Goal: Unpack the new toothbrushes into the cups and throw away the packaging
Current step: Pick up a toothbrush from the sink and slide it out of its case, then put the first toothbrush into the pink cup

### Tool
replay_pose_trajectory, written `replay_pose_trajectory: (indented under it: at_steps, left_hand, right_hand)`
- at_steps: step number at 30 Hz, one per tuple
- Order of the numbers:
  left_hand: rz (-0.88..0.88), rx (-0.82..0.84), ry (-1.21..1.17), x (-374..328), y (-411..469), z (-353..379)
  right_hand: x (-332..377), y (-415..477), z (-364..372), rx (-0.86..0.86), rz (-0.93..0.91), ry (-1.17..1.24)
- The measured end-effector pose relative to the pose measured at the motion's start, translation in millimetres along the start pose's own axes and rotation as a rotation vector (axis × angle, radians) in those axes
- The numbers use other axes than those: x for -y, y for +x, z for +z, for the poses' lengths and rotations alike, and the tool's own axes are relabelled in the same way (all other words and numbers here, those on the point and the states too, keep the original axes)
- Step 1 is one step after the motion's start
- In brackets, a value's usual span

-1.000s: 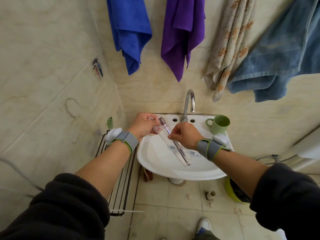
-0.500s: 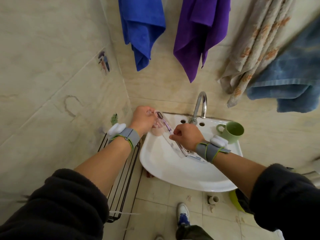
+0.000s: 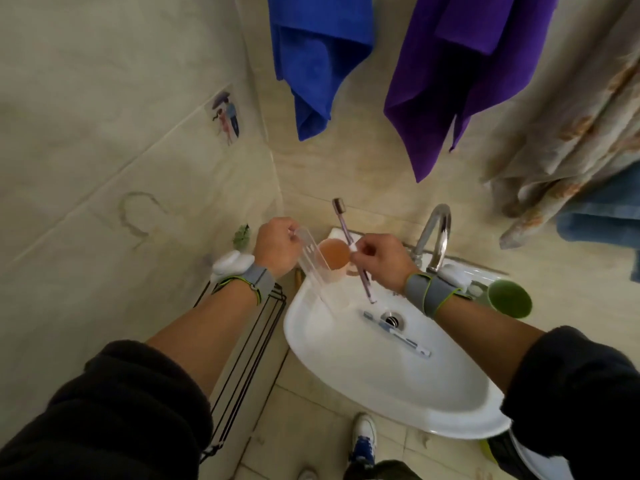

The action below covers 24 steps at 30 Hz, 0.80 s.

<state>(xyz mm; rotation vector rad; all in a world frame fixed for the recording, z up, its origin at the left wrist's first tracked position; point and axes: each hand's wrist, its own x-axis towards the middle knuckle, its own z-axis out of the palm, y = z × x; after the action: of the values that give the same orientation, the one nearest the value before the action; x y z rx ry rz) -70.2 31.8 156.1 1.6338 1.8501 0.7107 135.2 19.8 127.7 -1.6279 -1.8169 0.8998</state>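
Showing here are two toothbrushes, two cups, two hands and four hanging towels. One brush (image 3: 347, 237), purple, is sitting in the right hand (image 3: 379, 263), its bristle end pointing up toward the wall and its tail hanging over the sink (image 3: 346, 375). The second brush (image 3: 398, 335) is lying in the basin beside the drain (image 3: 392, 320), seemingly still in its wrapper, though blur is making that hard to confirm. The clear pack (image 3: 313, 263) is being pinched at its top by the left hand (image 3: 278, 249) and is slanting down into the basin; its lower end is fading against the white bowl. The orange cup (image 3: 334, 254) is standing on the sink's back left corner, between the two hands, partly covered by the pack and the right fingers. The green cup (image 3: 509, 301) is standing on the right rim, half hidden behind the right wrist. The tap (image 3: 434, 233) is rising behind the right hand. Both hands are closing with fingers curled, each wrist wearing a grey band, forearms reaching in from black sleeves. The towels, blue (image 3: 318, 64), purple (image 3: 460, 74), patterned (image 3: 571, 133) and denim-coloured (image 3: 602, 223), are being cut off by the frame edges.
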Motion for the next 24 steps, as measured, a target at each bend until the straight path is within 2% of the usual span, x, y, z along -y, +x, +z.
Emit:
replay_pose_trajectory:
  at_steps: [3, 6, 11, 17, 24]
  left_hand:
    - [-0.117, 0.044, -0.057, 14, 6, 2]
    - [-0.21, 0.068, -0.151, 21, 6, 6]
    - [-0.271, 0.074, -0.205, 37, -3, 9]
    - [-0.336, 0.053, -0.301, 56, -11, 8]
    - [-0.326, 0.056, -0.327, 52, -8, 12]
  right_hand:
    - [3, 18, 10, -0.183, -0.01, 0.042]
    - [5, 41, 29, -0.248, 0.02, 0.052]
    - [-12, 80, 67, -0.116, 0.228, -0.222]
    - [-32, 103, 81, 0.114, 0.318, -0.384]
    - [-29, 105, 75, 0.093, 0.367, -0.425]
